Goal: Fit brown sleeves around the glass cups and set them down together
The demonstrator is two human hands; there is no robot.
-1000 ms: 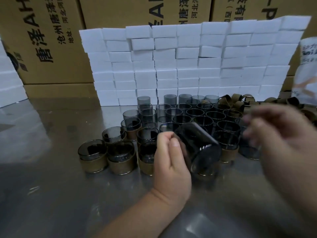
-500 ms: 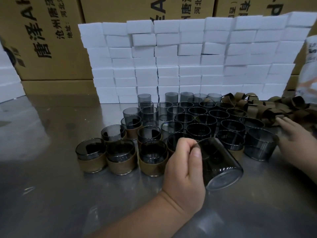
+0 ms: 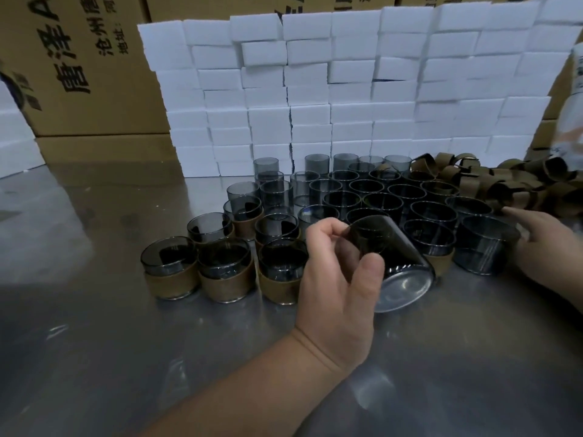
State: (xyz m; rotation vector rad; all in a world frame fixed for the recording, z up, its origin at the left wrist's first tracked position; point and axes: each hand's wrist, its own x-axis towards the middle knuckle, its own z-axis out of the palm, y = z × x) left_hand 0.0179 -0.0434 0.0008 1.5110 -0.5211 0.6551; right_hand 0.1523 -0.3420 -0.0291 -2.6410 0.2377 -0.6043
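Now: left hand (image 3: 337,279) holds one smoked-glass cup (image 3: 400,260) tilted above the tabletop (image 3: 94,342); right hand (image 3: 549,247) is at the loose brown sleeves (image 3: 511,181).

Left fingers (image 3: 367,272) are curled round the cup wall, thumb on the near side, the others over the rim; the cup carries no sleeve, its base faces the camera, and it sits mid-tabletop just in front of the cup cluster. Right index finger is stretched straight, its tip at the edge of the sleeve heap near the right edge of the tabletop; contact cannot be told, and the other fingers are partly hidden behind a cup. Sleeved cups (image 3: 225,279) stand upright and touching, front-left of the cluster. Bare cups (image 3: 375,187) are packed behind them toward the far edge. White foam blocks (image 3: 315,89) are stacked along the far edge, with cardboard cartons (image 3: 88,58) behind.
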